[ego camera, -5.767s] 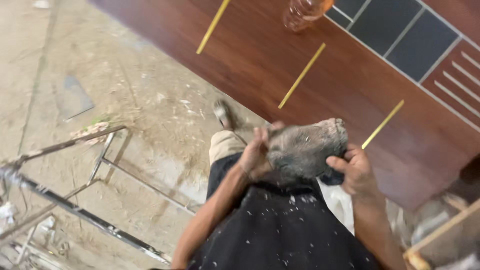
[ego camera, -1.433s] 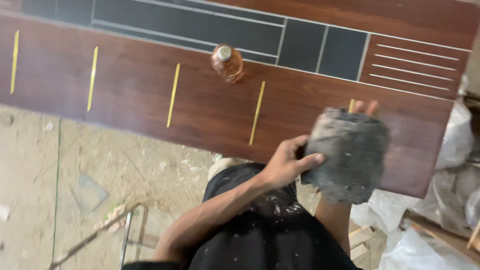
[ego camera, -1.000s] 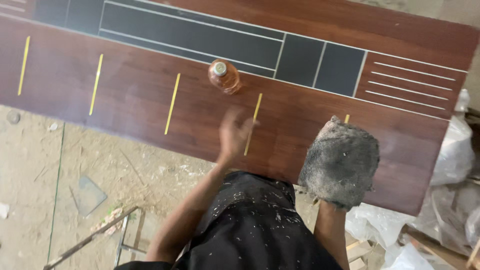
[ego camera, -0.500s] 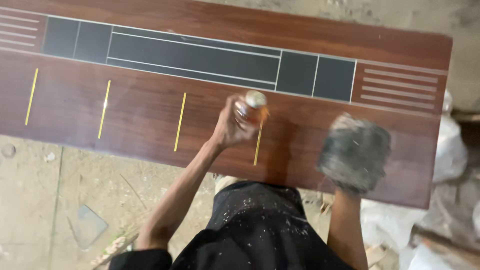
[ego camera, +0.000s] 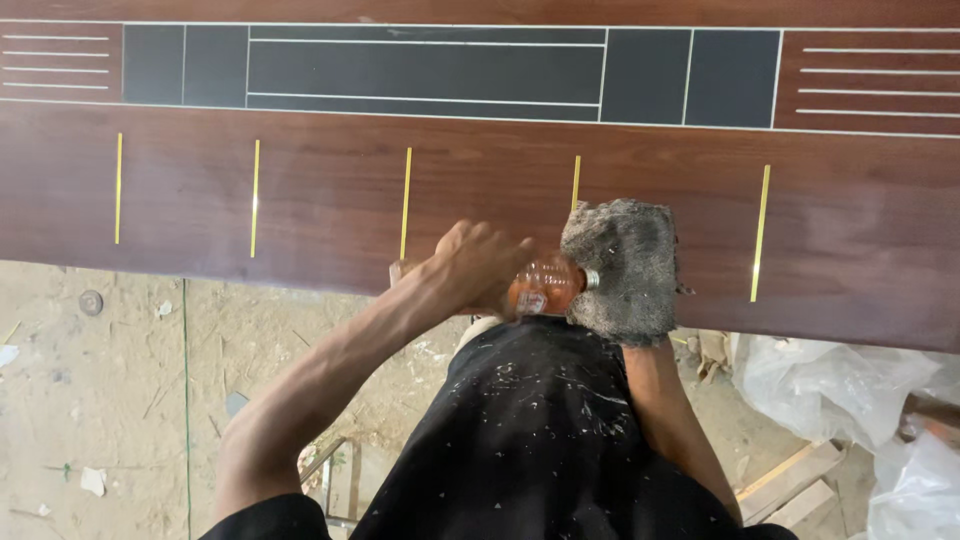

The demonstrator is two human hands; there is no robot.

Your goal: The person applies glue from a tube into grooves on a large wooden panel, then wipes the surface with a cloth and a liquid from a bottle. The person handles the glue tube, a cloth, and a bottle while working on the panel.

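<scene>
Mid-frame: left hand (ego camera: 478, 268) grasps tipped orange bottle (ego camera: 540, 285), its mouth against grey cloth (ego camera: 622, 268) covering right hand, grip unclear.

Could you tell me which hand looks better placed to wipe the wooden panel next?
Probably the right hand: it carries the grey cloth just above the wooden panel, while the left hand is occupied tipping the orange bottle.

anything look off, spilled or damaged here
Nothing spilled or broken shows. The left hand tips an orange bottle sideways, its mouth against the grey cloth over the right hand. The wooden panel looks intact; litter lies on the sandy floor.
</scene>
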